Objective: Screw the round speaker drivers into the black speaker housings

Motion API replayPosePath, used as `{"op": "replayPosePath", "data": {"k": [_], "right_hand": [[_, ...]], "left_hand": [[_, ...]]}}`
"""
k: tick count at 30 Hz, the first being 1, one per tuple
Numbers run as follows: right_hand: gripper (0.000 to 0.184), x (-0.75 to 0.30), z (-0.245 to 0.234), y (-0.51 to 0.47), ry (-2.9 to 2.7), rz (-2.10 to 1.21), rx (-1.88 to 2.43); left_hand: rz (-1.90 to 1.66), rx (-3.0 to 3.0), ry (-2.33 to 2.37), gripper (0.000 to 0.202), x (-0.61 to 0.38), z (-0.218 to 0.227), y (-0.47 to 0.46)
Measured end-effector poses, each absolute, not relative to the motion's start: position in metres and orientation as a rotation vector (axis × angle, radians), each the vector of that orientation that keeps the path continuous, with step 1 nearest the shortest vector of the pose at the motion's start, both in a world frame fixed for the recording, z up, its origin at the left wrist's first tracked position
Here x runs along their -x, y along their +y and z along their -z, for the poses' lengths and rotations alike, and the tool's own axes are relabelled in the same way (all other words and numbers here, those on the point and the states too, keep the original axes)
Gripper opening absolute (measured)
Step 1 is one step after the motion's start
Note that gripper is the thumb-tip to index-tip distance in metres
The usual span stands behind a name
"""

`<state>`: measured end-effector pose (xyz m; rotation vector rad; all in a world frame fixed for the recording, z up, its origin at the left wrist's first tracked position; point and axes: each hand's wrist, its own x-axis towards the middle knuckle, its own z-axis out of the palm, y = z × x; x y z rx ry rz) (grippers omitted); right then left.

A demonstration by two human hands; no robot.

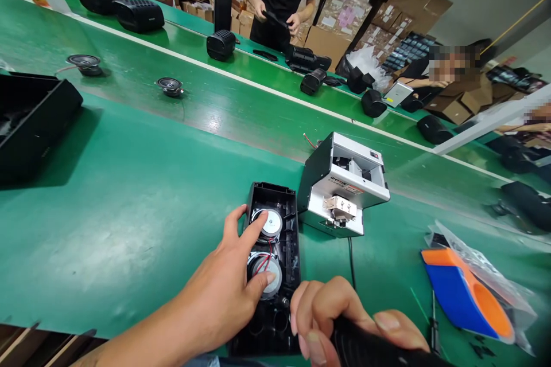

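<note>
The green surface (129, 212) fills most of the view, crossed by one white line, with two people standing at its far side. On it lie one large black case (30, 120) at the left edge, one white and grey machine (342, 189) at centre, one blue and orange tool (465, 295) on a clear bag at right, and two loose speaker drivers (85, 63) further back. Directly before the person lies one open black speaker housing (275, 258), lengthwise away from the person, just beside the machine, with two round drivers (270, 223) seated in it, joined by red wire. The left hand (228, 292) reaches in from the lower left, fingers spread apart, index fingertip on the farther driver and thumb on the nearer one. The right hand (344, 321) sits at the bottom edge, fingers curled tight around one black textured handle (370, 350).
</note>
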<state>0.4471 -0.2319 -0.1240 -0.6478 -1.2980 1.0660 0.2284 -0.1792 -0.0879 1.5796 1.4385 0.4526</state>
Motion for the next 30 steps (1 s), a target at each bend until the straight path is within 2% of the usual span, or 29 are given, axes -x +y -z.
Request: {"op": "replayPosePath", "data": {"k": [2, 5, 6, 9, 14, 18, 24, 28, 30], "right_hand": [[0.034, -0.441, 0.125, -0.231, -1.277, -0.991, 0.632], [0.013, -0.434, 0.126, -0.229, -1.293, -0.882, 0.622], [0.011, -0.433, 0.126, -0.229, -1.299, -0.841, 0.62], [0.012, -0.433, 0.131, -0.229, -1.302, -0.768, 0.62], [0.015, -0.443, 0.144, -0.234, -1.324, -0.879, 0.649], [0.013, -0.447, 0.148, -0.235, -1.321, -0.891, 0.632], [0.01, -0.433, 0.132, -0.228, -1.318, -0.793, 0.647], [0.022, -0.425, 0.121, -0.221, -1.34, -0.711, 0.609], [0.015, -0.424, 0.122, -0.22, -1.353, -0.752, 0.595]], "left_hand": [[-0.448, -1.586, 1.45, 0.092, -0.229, 0.091, -0.179], [-0.501, -1.615, 1.484, 0.093, -0.231, 0.101, -0.18], [-0.515, -1.619, 1.489, 0.093, -0.232, 0.104, -0.18], [-0.529, -1.608, 1.499, 0.094, -0.233, 0.104, -0.181], [-0.416, -1.551, 1.463, 0.093, -0.234, 0.087, -0.178], [-0.438, -1.564, 1.47, 0.092, -0.233, 0.091, -0.178], [-0.489, -1.585, 1.476, 0.093, -0.234, 0.102, -0.179], [-0.487, -1.585, 1.481, 0.092, -0.234, 0.1, -0.18], [-0.498, -1.59, 1.484, 0.092, -0.234, 0.1, -0.18]]}}
